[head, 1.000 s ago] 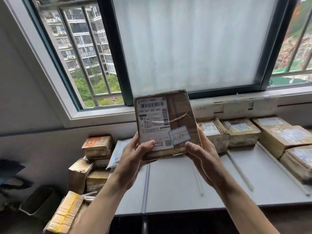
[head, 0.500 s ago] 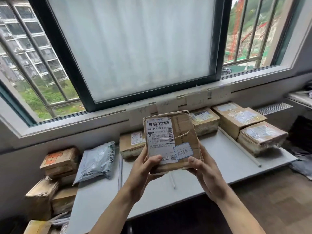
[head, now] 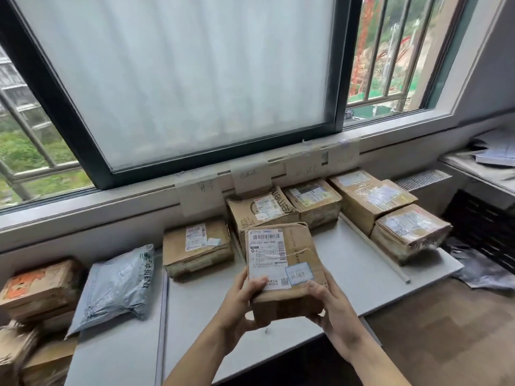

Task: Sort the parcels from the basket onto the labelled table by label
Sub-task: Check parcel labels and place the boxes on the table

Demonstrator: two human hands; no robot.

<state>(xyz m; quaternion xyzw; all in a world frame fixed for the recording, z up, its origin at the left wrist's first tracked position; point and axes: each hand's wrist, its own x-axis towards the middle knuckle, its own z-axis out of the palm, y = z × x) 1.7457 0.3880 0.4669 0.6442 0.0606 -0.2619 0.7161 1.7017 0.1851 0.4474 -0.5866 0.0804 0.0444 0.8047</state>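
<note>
While the left hand (head: 239, 305) and right hand (head: 333, 306) still clasp the parcel (head: 282, 263) at lower centre, it now sits lower, tilted flatter, over the desk (head: 206, 305).

Brown cardboard parcel (head: 302, 243) at centre, white label (head: 266, 260) striped with black barcode (head: 264, 237), blue-edged sticker (head: 299, 274); lower left, a grey-blue mailer bag (head: 117, 285) and orange-printed box (head: 39, 286).

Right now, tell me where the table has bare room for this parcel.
Bare table lies in front of the left box, between the mailer and your parcel. Another patch lies between the parcel and the rod. The back row and the right end past the rod are crowded with boxes.
</note>
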